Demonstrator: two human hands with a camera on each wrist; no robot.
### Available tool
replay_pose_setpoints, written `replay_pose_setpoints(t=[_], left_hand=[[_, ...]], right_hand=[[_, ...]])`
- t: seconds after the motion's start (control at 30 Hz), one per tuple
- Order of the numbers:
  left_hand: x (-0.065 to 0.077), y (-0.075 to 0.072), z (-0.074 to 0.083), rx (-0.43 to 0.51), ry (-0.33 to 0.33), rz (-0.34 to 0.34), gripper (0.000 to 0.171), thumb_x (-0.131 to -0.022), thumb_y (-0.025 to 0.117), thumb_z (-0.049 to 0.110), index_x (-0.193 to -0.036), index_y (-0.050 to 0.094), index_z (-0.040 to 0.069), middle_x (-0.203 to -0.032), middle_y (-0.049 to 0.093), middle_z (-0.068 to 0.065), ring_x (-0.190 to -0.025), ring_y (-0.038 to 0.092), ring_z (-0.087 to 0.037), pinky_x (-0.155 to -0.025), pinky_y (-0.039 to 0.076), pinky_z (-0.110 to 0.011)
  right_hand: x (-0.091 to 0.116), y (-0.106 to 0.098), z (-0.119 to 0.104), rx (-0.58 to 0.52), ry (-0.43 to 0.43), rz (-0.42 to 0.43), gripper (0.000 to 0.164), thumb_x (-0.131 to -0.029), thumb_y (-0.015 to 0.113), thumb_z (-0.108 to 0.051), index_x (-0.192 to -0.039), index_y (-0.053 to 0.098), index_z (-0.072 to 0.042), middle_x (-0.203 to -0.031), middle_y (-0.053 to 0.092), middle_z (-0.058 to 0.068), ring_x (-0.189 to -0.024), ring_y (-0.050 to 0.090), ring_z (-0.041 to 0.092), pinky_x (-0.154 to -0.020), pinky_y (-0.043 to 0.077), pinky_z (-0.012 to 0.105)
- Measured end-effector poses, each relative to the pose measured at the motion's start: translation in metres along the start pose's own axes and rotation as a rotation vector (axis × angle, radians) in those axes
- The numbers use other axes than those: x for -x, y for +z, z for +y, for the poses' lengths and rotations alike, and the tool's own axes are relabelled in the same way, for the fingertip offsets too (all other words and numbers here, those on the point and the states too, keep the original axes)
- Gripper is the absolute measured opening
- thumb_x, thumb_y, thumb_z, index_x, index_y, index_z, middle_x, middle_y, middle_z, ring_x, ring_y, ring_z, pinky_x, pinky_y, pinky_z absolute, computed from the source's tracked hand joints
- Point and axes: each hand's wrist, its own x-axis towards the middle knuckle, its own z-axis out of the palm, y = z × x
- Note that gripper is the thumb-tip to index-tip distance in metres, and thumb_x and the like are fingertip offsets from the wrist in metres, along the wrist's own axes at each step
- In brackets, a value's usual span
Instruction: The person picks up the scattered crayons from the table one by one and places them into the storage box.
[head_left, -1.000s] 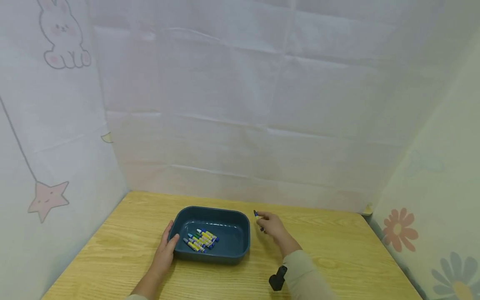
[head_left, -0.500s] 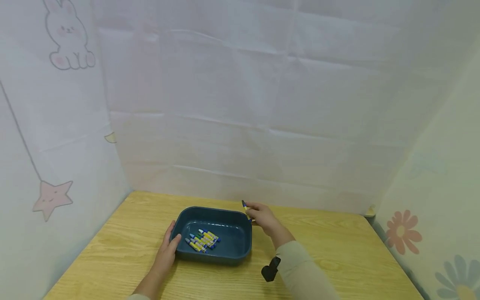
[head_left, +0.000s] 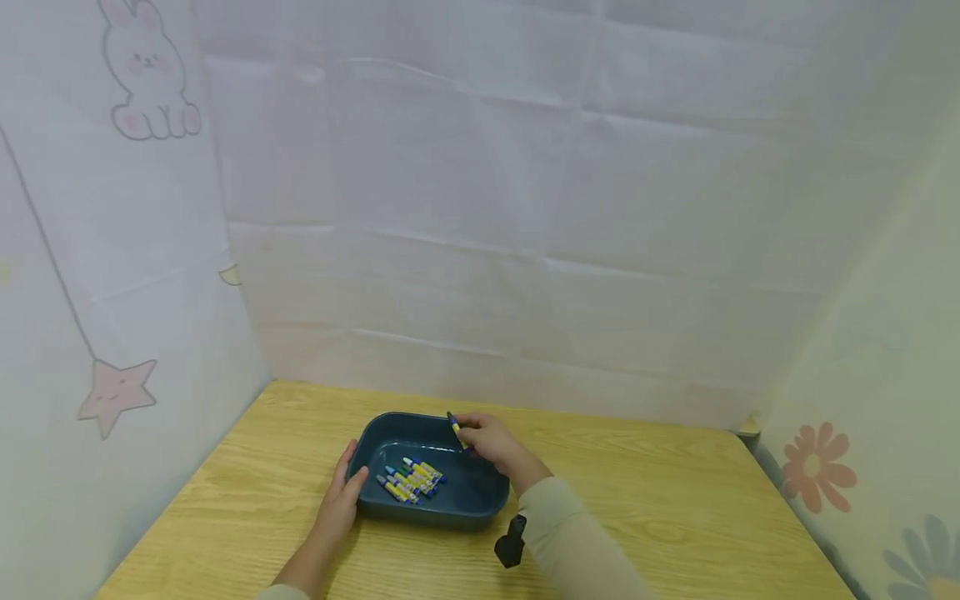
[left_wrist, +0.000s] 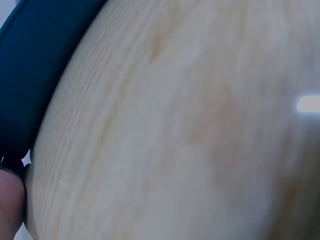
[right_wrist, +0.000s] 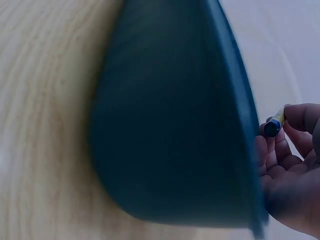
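A dark blue rectangular plastic bin (head_left: pixel 480 500) stands on the table, its outer wall (right_wrist: pixel 165 125) filling much of the right wrist view. My left hand (head_left: pixel 335 510) holds its left end, thumb at the rim and fingers along the outside. Over the bin's far right part, my right hand (head_left: pixel 491 442) pinches a crayon (head_left: pixel 454 423) with a yellow wrapper and a dark tip. Its blue end (right_wrist: pixel 272 128) shows between thumb and fingers in the right wrist view. Several similar crayons (head_left: pixel 412 481) lie side by side on the bin floor, left of its middle.
A wood-grain table (head_left: pixel 660 492) carries the bin. White cloth walls (head_left: pixel 525 208) rise behind and at both sides, printed with a rabbit, a star and flowers. A black device (head_left: pixel 511 542) is strapped at my right wrist by the sleeve (head_left: pixel 577 542).
My right hand has moved left with the crayon, from the table beside the bin, across the right rim to above the inside. My left hand keeps its hold on the bin.
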Motion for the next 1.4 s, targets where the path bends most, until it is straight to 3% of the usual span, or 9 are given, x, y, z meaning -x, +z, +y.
replay_pose_setpoints(t=[0.3, 0.47, 0.63, 0.83, 1.13, 1.4], left_hand=[[0.0, 0.004, 0.0, -0.003, 0.005, 0.004, 0.064, -0.105, 0.039, 0.028, -0.159, 0.008, 0.014, -0.166, 0.004, -0.017, -0.15, 0.0, -0.045, -0.117, 0.001, -0.067], [0.0, 0.004, -0.001, -0.001, 0.0, -0.003, 0.064, -0.105, 0.039, 0.027, -0.159, 0.007, 0.014, -0.166, 0.004, -0.017, -0.15, -0.001, -0.045, -0.117, 0.002, -0.068], [0.0, 0.006, -0.001, -0.006, -0.005, -0.009, 0.065, -0.105, 0.04, 0.029, -0.159, 0.006, 0.016, -0.165, 0.004, -0.017, -0.15, -0.001, -0.046, -0.116, 0.003, -0.07], [0.001, 0.007, 0.001, -0.016, -0.004, -0.005, 0.064, -0.105, 0.04, 0.028, -0.159, 0.008, 0.016, -0.166, 0.005, -0.016, -0.15, 0.0, -0.045, -0.117, 0.003, -0.068], [0.002, 0.008, 0.0, -0.029, -0.009, -0.011, 0.064, -0.105, 0.039, 0.028, -0.159, 0.008, 0.015, -0.166, 0.005, -0.016, -0.15, 0.0, -0.045, -0.117, 0.003, -0.068], [-0.001, 0.01, -0.001, -0.024, 0.014, -0.023, 0.064, -0.105, 0.039, 0.029, -0.159, 0.008, 0.013, -0.165, 0.006, -0.017, -0.15, 0.001, -0.045, -0.117, 0.003, -0.067]], right_hand=[[0.0, 0.019, 0.008, 0.113, 0.033, -0.019, 0.036, -0.095, 0.057, -0.009, -0.129, 0.061, 0.001, -0.123, 0.065, 0.019, -0.087, 0.059, 0.015, -0.071, 0.054, 0.033], [-0.003, 0.029, 0.016, 0.191, 0.053, -0.026, 0.032, -0.094, 0.06, -0.009, -0.124, 0.065, -0.002, -0.118, 0.066, 0.017, -0.087, 0.06, 0.016, -0.068, 0.053, 0.03], [-0.002, 0.033, 0.018, 0.319, 0.018, -0.053, 0.03, -0.093, 0.06, -0.007, -0.122, 0.066, -0.001, -0.108, 0.067, 0.016, -0.079, 0.055, 0.015, -0.064, 0.047, 0.028], [0.0, 0.036, 0.018, 0.449, -0.009, -0.069, 0.027, -0.092, 0.06, -0.007, -0.118, 0.069, -0.003, -0.112, 0.069, 0.013, -0.087, 0.056, 0.018, -0.08, 0.052, 0.039], [0.005, 0.04, 0.015, 0.5, 0.021, -0.072, 0.024, -0.093, 0.061, -0.008, -0.114, 0.071, -0.005, -0.114, 0.069, 0.012, -0.094, 0.06, 0.02, -0.088, 0.053, 0.045], [0.008, 0.037, 0.015, 0.471, 0.03, -0.052, 0.024, -0.093, 0.06, -0.009, -0.115, 0.07, -0.003, -0.116, 0.069, 0.013, -0.101, 0.063, 0.024, -0.09, 0.053, 0.046]])
